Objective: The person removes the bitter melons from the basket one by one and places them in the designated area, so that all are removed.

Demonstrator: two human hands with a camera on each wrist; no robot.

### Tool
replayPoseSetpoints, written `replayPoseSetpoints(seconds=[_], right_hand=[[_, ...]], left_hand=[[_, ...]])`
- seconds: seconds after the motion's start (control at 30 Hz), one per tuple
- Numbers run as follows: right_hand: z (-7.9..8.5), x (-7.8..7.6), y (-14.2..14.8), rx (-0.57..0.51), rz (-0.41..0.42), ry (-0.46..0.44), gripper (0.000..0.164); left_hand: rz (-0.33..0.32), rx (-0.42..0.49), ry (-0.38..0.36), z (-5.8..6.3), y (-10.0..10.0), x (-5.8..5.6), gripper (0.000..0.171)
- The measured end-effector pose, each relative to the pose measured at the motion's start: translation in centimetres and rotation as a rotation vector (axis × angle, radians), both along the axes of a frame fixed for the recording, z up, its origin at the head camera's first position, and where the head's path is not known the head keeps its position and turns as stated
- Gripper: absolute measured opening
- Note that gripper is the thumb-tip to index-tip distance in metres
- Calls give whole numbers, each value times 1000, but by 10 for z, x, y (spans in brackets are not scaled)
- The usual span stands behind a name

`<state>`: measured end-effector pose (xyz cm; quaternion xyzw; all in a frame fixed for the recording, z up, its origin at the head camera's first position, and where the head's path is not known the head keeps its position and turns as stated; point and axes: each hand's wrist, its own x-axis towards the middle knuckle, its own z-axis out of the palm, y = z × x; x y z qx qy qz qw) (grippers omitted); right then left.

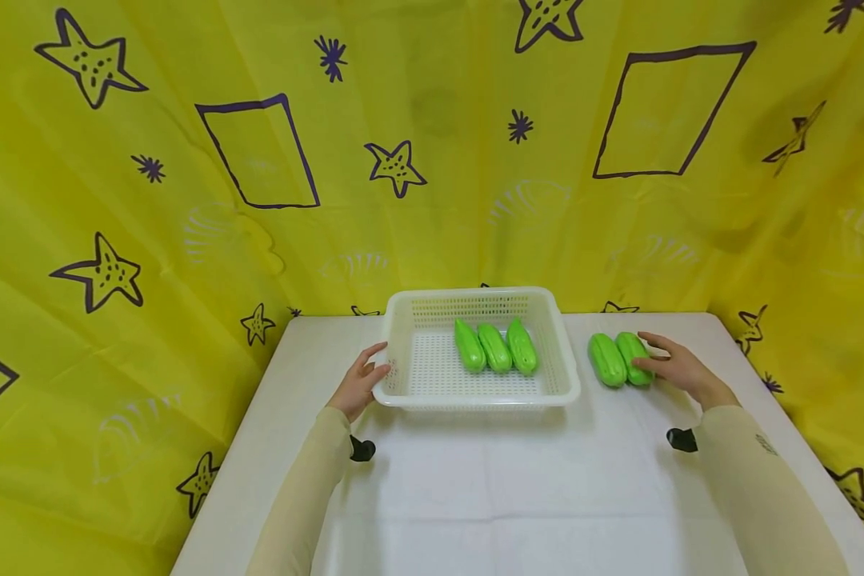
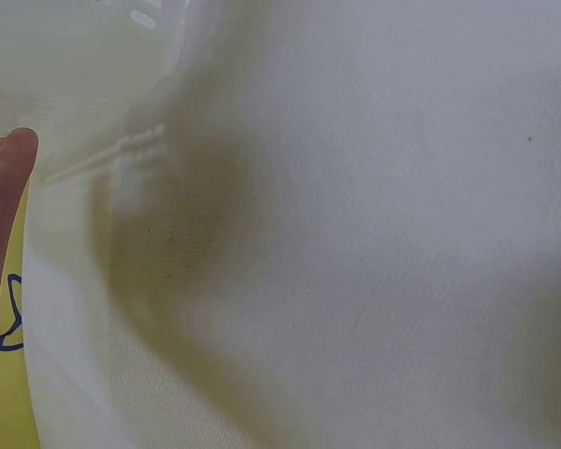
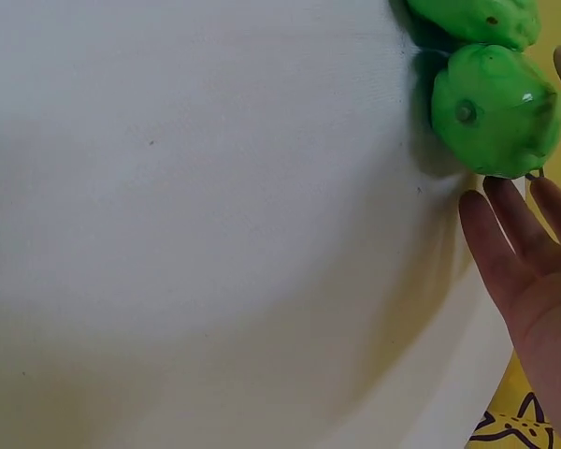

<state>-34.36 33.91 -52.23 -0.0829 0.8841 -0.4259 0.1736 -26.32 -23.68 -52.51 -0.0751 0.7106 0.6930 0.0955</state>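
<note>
Gourd (image 1: 629, 358) (outer of two) is lying left of right hand (image 1: 682, 372), long axis running near-to-far; this nearer hand is bracketing it, fingers unclosed.

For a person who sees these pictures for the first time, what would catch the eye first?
Probably the yellow backdrop with outlined starfish, rising behind the white table. Next would come three bright green gourd-like vegetables inside the white plastic basket, and a similar pair to its right, with the right hand at the outer one.
</note>
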Motion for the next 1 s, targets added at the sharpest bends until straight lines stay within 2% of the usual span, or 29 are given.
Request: replayPoseSetpoints(seconds=[0.2,0.37,0.53,0.83,1.0], right_hand=[[5,-1,-2,2,-58,49,84],[11,-2,-6,23,-163,113,83],[23,-4,-18,18,-247,186,82],[51,-6,-51,-78,-263,195,82],[64,-6,-74,-155,-201,190,81]], left_hand=[[3,-12,-9,-1,-2,-1,53],[-4,-5,-9,0,-1,0,54],[-3,-5,-6,1,-1,0,54],[-3,2,0,0,0,0,52],[-16,20,25,-1,-1,1,51]])
